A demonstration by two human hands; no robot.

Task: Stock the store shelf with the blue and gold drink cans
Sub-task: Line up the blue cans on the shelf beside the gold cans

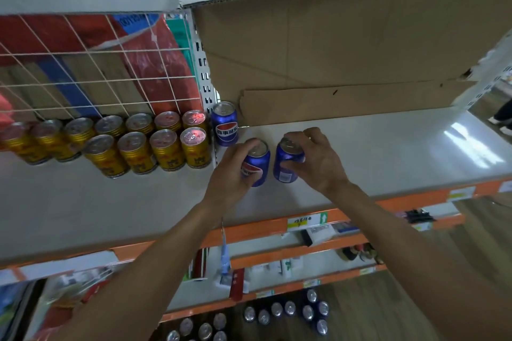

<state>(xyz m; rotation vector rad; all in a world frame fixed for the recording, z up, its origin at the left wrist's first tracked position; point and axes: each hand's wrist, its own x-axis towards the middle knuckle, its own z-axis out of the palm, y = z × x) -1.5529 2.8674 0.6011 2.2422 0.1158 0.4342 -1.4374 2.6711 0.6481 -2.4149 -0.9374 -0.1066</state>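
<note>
Floor cans [290, 308], blue and seen from above, lie nearest, loose below the shelving. About thirteen tops are counted, some cut by the picture's edge.

Higher up, two more blue cans are held over the front part of the shelf [388, 152]. The left can [259, 165] is gripped by the left hand [231, 174], fingers curled over its rim and side. The right can [286, 162] is gripped by the right hand [317, 159], fingers wrapped round its top and body. The two cans are just apart, and the left one is tilted. Whether either base rests on the shelf cannot be told.

The step in hand is judged to be the setting down. It is best done with each can brought upright, slid back beside the third can [225, 124] and let go only once the base sits flat, label turned outward as on that one. The gold cans [166, 151] should not be knocked.

Three blue cans are counted at shelf level. The third stands upright at the back, against the cardboard [332, 50]. Eleven gold cans are counted to its left, four in front and seven behind, before a wire grid [91, 69].
</note>
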